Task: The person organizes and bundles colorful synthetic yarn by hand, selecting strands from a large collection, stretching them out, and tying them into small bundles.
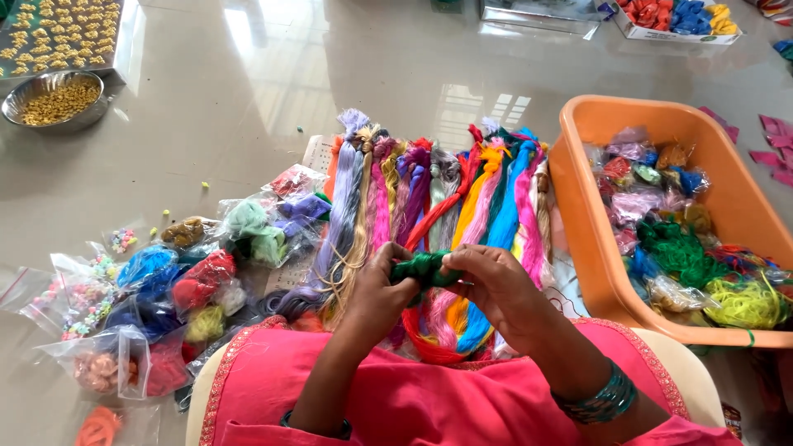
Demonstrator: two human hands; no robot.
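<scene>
So both hands are on one dark green thread skein (425,268), right over the person's lap in the pink garment (429,396); left hand (376,293) has its fingers curled shut around the skein's left end, right hand (496,285) pinches the other end, teal bangles (607,398) on that wrist; the two hands sit close together with just the green bundle between them.

Right under and beyond the hands there's a fanned row of silk thread skeins (438,194) laid out on the floor (248,91): lilac, tan, pink, purple, grey, red, yellow, blue, magenta, all side by side and touching; they rest on what looks like a printed paper sheet (318,153), mostly covered.

Left of the row, a heap of small clear plastic bags (206,272) with thread in mint, blue, red and yellow-green; further toward the left edge, packets of coloured beads (83,301), a few loose beads scattered on the floor.

Right side, an orange plastic tub (578,206) just beside the skeins, stuffed with more bagged thread, green and yellow on top.

Far top left corner: a steel bowl (51,97) of gold-coloured pieces, and a tray (58,37) of similar gold bits behind it; top right, a box of red, blue and yellow bundles (677,18).
</scene>
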